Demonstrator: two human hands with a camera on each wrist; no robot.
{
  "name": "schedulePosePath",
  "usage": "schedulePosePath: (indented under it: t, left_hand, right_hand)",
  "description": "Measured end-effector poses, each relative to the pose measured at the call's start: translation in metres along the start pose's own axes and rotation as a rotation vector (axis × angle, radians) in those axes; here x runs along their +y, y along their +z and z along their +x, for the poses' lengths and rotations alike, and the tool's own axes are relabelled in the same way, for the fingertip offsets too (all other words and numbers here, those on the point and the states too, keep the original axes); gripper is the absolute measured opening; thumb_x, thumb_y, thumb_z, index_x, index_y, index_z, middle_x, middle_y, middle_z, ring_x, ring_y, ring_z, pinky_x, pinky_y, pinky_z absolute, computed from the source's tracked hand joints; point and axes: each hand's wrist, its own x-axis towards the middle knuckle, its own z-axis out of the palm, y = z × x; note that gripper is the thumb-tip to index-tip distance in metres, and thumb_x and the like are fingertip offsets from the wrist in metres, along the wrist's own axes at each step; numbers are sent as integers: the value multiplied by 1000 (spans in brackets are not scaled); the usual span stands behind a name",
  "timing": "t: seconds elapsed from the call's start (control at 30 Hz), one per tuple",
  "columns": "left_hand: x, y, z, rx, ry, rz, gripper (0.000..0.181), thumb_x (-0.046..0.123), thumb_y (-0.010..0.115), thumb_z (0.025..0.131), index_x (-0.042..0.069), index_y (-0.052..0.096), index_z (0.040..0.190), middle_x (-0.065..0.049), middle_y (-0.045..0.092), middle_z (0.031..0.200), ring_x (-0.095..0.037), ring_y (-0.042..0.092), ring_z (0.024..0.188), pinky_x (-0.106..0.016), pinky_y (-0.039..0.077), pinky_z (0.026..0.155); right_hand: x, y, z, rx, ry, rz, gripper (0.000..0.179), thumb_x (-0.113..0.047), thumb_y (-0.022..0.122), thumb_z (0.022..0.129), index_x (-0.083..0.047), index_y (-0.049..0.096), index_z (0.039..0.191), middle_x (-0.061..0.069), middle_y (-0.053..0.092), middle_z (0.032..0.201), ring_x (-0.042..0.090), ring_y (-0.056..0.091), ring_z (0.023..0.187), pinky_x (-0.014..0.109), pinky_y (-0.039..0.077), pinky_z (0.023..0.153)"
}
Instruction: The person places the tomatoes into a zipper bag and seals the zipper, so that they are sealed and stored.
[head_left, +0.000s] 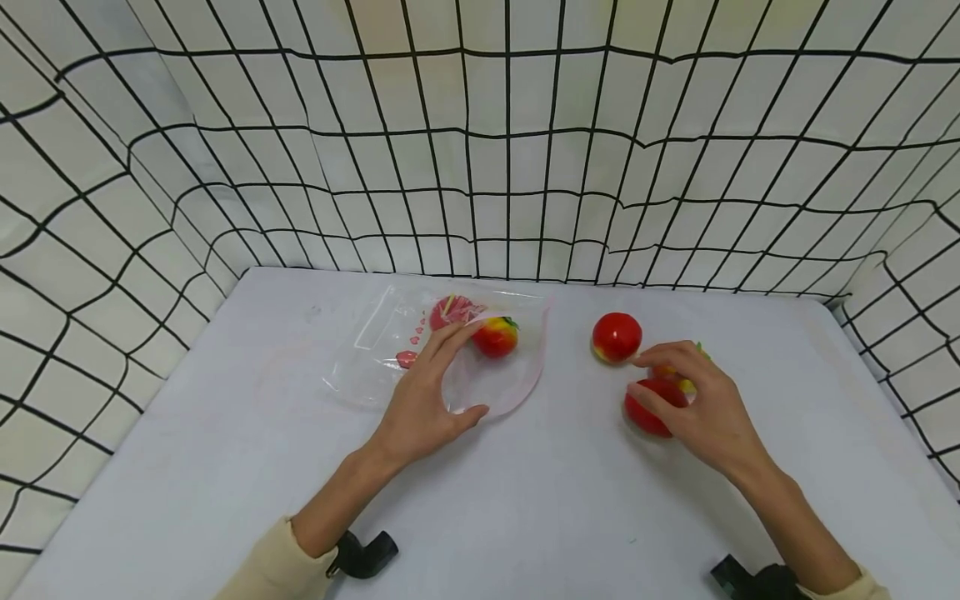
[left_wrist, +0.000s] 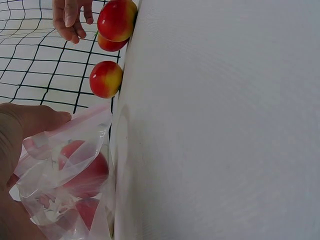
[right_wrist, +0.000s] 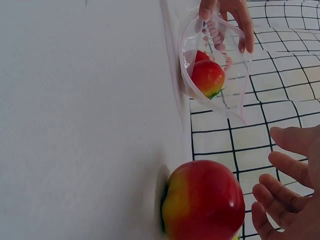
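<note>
A clear plastic bag [head_left: 367, 354] with a pink rim lies on the white table, its mouth facing right. My left hand [head_left: 420, 412] holds that mouth spread, thumb and fingers curved about its edge. Inside are a red-and-yellow apple-like fruit [head_left: 495, 337] and another red fruit [head_left: 450, 311] seen through the plastic. My right hand [head_left: 708, 408] is over the loose fruits on the right, fingers apart. Nearest it is a red fruit [head_left: 647, 415]; in the right wrist view a gap shows between the fingers and this fruit [right_wrist: 205, 200]. Another fruit [head_left: 686, 386] is mostly hidden behind the hand.
One more red fruit [head_left: 617, 337] stands on the table [head_left: 547, 500] between the bag and my right hand. A black wire grid [head_left: 510, 133] before white walls closes off the back and both sides. Black wrist mounts [head_left: 367, 557] sit on both forearms.
</note>
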Motion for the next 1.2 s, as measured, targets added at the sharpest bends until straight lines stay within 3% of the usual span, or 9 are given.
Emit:
schedulePosePath:
  t: [0.17, 0.37, 0.57, 0.83, 1.07, 1.2]
  left_hand:
    - [-1, 0, 0, -5, -2, 3, 106, 17, 95, 72, 26, 38, 161, -2, 44, 160, -23, 44, 149, -48, 55, 109]
    - [-2, 2, 0, -4, 1, 7, 105, 17, 95, 72, 25, 38, 161, -2, 44, 160, -23, 44, 148, -48, 54, 110]
    - [-2, 2, 0, 0, 4, 17, 104, 18, 95, 72, 23, 39, 160, -3, 44, 160, -23, 44, 148, -48, 55, 109]
    - [0, 3, 0, -9, 3, 12, 105, 18, 95, 73, 25, 38, 161, -2, 44, 160, -23, 44, 148, -48, 55, 109]
    - [-1, 2, 0, -13, -4, 10, 105, 17, 95, 73, 26, 38, 161, -2, 44, 160, -23, 43, 148, -48, 55, 109]
    - [-1, 2, 1, -11, -5, 9, 104, 18, 95, 73, 25, 39, 161, -3, 44, 160, -23, 43, 148, -48, 55, 109]
  right_hand:
    - [6, -5, -3, -13, 16, 15, 38, -13, 85, 86, -23, 72, 120, -1, 66, 125, 6, 54, 112, 8, 52, 85]
    - [13, -6, -6, -26, 41, 18, 38, -14, 85, 86, -21, 71, 121, 1, 65, 124, 15, 57, 110, 10, 55, 82]
    - [16, -5, -10, -34, 55, -1, 39, -17, 85, 87, -21, 71, 122, 0, 65, 120, 6, 53, 109, 10, 54, 81]
    - [22, -7, -18, -29, 80, -17, 43, -19, 86, 86, -20, 70, 126, 1, 64, 124, 6, 52, 112, 6, 50, 82]
    - [29, -7, -21, -23, 91, -16, 47, -19, 89, 83, -19, 69, 126, 2, 64, 123, -10, 47, 110, 8, 54, 81]
    - [32, -6, -23, -42, 88, -5, 49, -20, 90, 82, -18, 68, 126, 2, 63, 122, -8, 48, 111, 9, 55, 81]
